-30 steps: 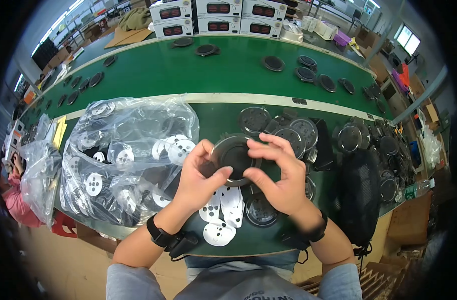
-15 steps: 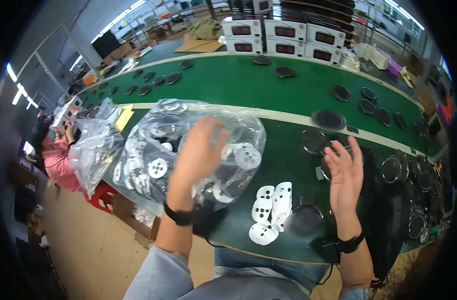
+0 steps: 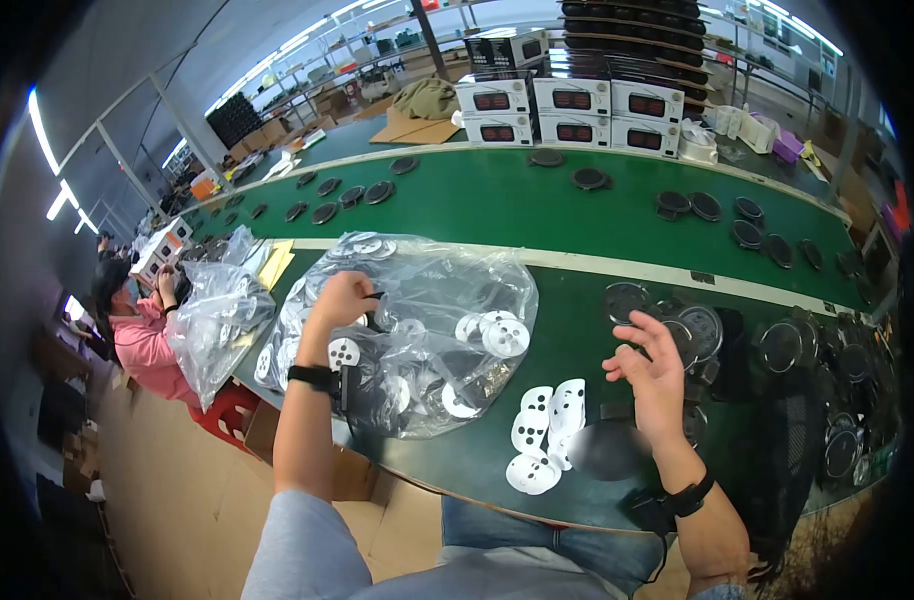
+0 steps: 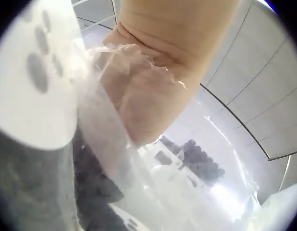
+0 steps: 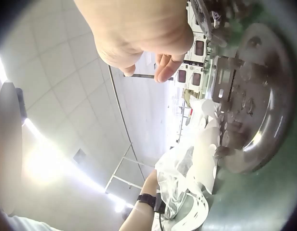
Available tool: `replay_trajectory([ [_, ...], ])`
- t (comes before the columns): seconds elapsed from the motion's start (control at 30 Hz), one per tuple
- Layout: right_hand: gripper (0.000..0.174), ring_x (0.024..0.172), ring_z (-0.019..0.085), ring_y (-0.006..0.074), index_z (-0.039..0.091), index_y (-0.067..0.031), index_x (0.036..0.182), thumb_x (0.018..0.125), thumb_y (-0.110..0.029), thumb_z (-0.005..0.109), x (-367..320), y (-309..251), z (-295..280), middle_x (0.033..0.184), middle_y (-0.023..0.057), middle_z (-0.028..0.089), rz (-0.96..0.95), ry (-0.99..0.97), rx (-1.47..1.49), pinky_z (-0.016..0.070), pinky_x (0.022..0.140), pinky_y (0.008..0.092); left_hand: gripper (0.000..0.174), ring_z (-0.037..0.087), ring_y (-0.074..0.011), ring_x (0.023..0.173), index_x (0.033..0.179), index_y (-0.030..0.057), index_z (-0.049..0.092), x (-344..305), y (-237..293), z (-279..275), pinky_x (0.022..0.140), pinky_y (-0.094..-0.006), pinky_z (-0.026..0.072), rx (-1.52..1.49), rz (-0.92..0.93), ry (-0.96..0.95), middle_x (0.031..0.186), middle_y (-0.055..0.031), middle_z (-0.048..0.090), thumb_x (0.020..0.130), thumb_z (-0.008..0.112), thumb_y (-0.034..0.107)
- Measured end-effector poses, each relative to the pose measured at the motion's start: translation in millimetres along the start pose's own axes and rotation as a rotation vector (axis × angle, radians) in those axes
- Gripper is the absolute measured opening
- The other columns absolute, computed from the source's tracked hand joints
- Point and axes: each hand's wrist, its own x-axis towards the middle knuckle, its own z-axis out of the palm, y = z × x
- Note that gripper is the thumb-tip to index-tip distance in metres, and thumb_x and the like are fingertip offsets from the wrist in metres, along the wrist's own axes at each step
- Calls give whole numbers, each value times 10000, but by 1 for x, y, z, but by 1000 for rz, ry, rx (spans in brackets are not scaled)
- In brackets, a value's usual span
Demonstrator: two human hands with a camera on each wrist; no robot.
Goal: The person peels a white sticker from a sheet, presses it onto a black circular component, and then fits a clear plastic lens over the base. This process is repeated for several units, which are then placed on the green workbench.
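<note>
My left hand (image 3: 345,296) reaches down at the clear plastic bag (image 3: 477,285), its fingertips beside a small black piece (image 3: 375,312). White round discs with dark holes lie in the bag, one disc (image 3: 344,352) just below the hand. In the left wrist view, clear film covers part of the hand (image 4: 148,96) and hides its fingers, so I cannot tell what they hold. My right hand (image 3: 653,375) hovers over the table with fingers loosely bent and nothing in them. Below it sits a round dark part (image 3: 607,450); the right wrist view shows a clear-rimmed round part (image 5: 264,96) close by.
Loose white discs (image 3: 533,473) lie in front of me. More round dark parts (image 3: 699,330) are heaped at the right, near a black mesh bag (image 3: 777,440). Others (image 3: 674,205) lie along the green far strip. Boxes (image 3: 574,97) stand behind; a person in pink (image 3: 142,345) sits left.
Both hands held a round dark part, then let go; it shows blurred near the strip's edge, then on the strip. My left hand moved left to the bag. The right stays raised; the view turned left.
</note>
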Motion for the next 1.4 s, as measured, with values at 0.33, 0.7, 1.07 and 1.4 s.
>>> replay_trajectory([
  [0.33, 267, 765, 620, 58, 590, -16, 1171, 924, -73, 676, -10, -14, 5, 968, 40, 641, 121, -219, -12, 510, 651, 206, 160, 665, -176, 800, 1045, -76, 615, -57, 196, 40, 678, -296, 592, -1166, 267, -300, 945, -89, 657, 888, 641, -67],
  [0.7, 194, 923, 669, 244, 698, -29, 925, 758, 61, 661, 3, -4, -14, 1049, 114, 664, -535, -46, -626, 545, 841, 338, 295, 698, -191, 861, 1222, -64, 601, -70, 233, 127, 725, -305, 597, -1636, 123, -770, 1078, -151, 701, 998, 561, 123],
  [1.07, 173, 759, 649, 197, 707, -39, 921, 754, -19, 749, 0, -7, -5, 914, 76, 655, -600, -4, -752, 524, 640, 286, 155, 689, -211, 980, 1071, -71, 629, -100, 250, 140, 885, -337, 583, -1467, 308, -470, 1065, -159, 688, 934, 644, 0],
  [1.4, 128, 717, 659, 158, 723, -19, 897, 772, -16, 747, -1, -8, -5, 888, 91, 702, -465, -20, -613, 538, 642, 262, 149, 680, -223, 976, 1064, -82, 653, -101, 246, 146, 872, -352, 579, -1465, 382, -411, 1084, -173, 671, 922, 646, -37],
])
